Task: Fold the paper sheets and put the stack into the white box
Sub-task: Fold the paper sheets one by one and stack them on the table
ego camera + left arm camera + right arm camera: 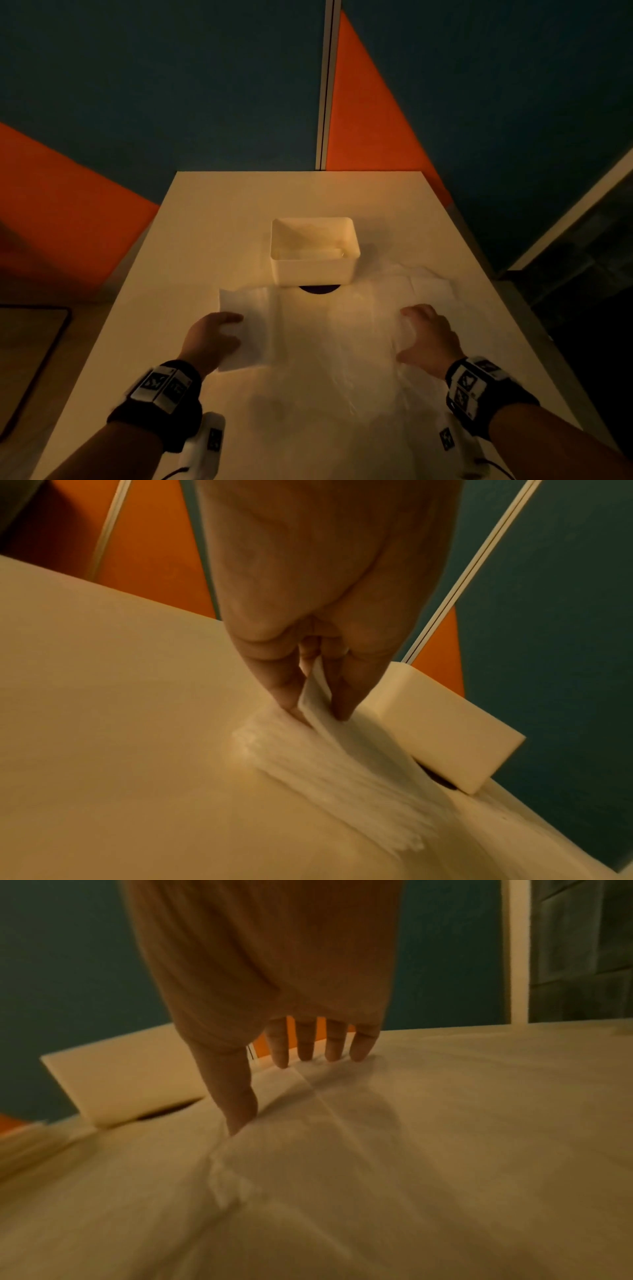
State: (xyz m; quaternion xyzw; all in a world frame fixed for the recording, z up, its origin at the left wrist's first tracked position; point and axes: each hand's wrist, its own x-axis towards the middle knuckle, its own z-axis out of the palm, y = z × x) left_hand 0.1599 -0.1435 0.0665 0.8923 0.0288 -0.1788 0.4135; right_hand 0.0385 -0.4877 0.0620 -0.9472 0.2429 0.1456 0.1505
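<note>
left hand [214,337] pinches left paper sheet [251,330] edge; right hand [428,337] splayed flat on right sheet [416,346]; white box [313,251] dead ahead, between both hands

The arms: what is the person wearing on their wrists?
Each bare forearm has a black wrist band carrying white tags with black square-code markings; the other band matches. Under each wrist hangs a white camera unit, also tagged, with a thin dark cable. No sleeves show.
</note>
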